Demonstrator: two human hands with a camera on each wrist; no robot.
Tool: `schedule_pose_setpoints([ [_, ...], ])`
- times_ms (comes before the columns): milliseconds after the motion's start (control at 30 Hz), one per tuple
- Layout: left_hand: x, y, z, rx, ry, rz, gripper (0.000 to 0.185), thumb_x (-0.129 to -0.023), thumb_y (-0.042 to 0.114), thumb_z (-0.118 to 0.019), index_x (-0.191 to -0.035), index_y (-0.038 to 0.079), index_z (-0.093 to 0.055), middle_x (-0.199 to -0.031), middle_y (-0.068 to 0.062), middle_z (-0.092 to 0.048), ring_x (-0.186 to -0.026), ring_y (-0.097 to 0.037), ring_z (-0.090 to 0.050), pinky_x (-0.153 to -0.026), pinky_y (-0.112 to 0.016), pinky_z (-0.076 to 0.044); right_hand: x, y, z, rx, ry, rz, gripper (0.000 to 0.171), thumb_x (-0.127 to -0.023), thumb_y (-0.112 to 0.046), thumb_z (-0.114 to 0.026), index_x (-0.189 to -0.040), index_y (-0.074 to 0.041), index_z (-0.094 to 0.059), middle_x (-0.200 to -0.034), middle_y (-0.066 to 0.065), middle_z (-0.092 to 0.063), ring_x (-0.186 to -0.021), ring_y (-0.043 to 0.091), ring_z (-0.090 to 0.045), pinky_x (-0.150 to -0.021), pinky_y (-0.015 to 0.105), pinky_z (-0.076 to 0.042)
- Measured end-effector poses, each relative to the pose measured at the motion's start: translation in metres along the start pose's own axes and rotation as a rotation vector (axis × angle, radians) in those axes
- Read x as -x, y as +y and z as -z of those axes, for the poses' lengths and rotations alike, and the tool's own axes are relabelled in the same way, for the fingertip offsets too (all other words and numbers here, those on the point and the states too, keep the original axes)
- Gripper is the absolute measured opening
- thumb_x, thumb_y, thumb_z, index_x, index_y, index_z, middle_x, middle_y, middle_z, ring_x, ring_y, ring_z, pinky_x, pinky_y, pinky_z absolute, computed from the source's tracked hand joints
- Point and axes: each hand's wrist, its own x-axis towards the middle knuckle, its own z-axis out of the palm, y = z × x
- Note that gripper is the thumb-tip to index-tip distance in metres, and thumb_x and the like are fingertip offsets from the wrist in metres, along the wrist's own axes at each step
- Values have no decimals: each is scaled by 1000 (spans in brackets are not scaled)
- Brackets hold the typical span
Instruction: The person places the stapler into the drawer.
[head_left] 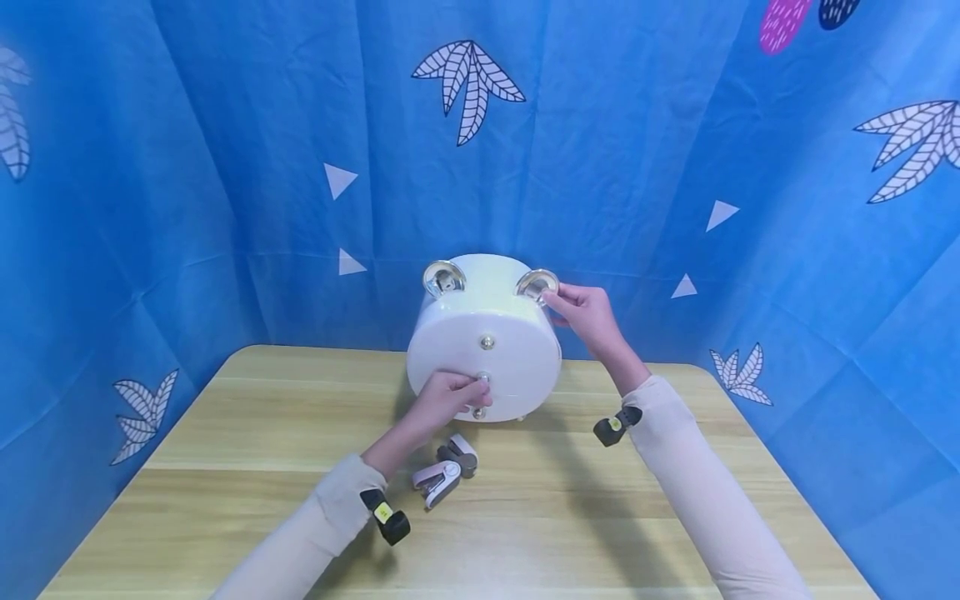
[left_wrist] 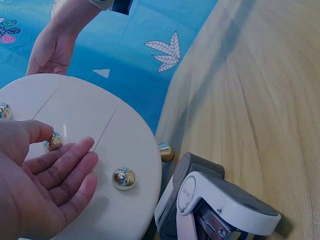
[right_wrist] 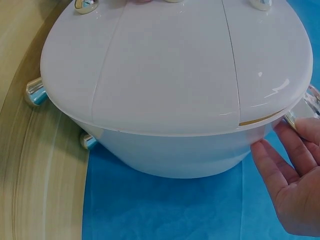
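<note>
A white, rounded drawer box (head_left: 517,362) with two gold ear-shaped rings on top stands towards the back of the table. Its front carries several round gold knobs in a column. My left hand (head_left: 441,400) pinches the middle knob (left_wrist: 54,143) between thumb and index finger, the other fingers extended in the left wrist view. With thumb and fingers, my right hand (head_left: 591,317) grips the right ear ring (head_left: 537,284). The left ear ring (head_left: 444,278) is untouched. In the right wrist view, a thin gold strip shows at the edge of one front panel (right_wrist: 265,75).
Two small staplers, one white (head_left: 437,482) and one grey and white (head_left: 459,455), lie in front of the box beside my left forearm. The wooden table (head_left: 262,433) meets a blue patterned curtain (head_left: 300,208) at its back and sides.
</note>
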Motion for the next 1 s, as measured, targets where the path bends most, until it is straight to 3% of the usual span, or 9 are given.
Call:
schedule_pose_setpoints([
  [267,1,-5,1,10,-13,-2,32,-98,31,-68,-105,1,-76,-100,-14,-79,-95,-24,-75,-86,-41,-60,0,0,-1,-6,3,-4,42,-100,-20,-66,-137,0,-62,-138,19,-64,-129,29,-61,-95,41,-57],
  [433,5,-12,4,5,-27,-5,28,-96,21,-71,-108,-3,-74,-97,-18,-77,-90,-34,-75,-82,-41,-63,0,0,-3,-6,1,-8,43,-100,-20,-66,-138,1,-61,-139,19,-63,-129,30,-61,-97,45,-56],
  [533,8,-15,6,-59,-15,20,23,-94,18,-72,-101,-4,-75,-90,-16,-76,-82,-35,-74,-75,-38,-63,0,-1,-2,-7,-2,-7,44,-100,-20,-66,-138,1,-61,-140,20,-62,-129,30,-61,-97,45,-57],
  [667,12,-19,7,-185,14,63,26,-93,23,-74,-91,-3,-77,-78,-10,-75,-69,-22,-71,-67,-34,-61,1,-1,-2,-1,-1,-7,43,-100,-21,-66,-138,-1,-61,-140,19,-62,-129,30,-61,-95,41,-57],
  [900,9,-27,1,-286,-7,105,33,-93,31,-74,-90,-2,-78,-75,-8,-75,-64,-13,-67,-61,-27,-56,1,-1,-3,-5,6,0,42,-100,-19,-65,-138,1,-61,-140,21,-62,-130,30,-61,-93,38,-58],
  [1000,5,-29,-3,-366,-14,104,35,-93,33,-72,-82,1,-77,-72,-6,-75,-62,-12,-67,-59,-25,-54,1,-1,-3,-8,7,1,43,-100,-19,-65,-138,2,-60,-140,22,-62,-129,31,-61,-93,39,-58],
])
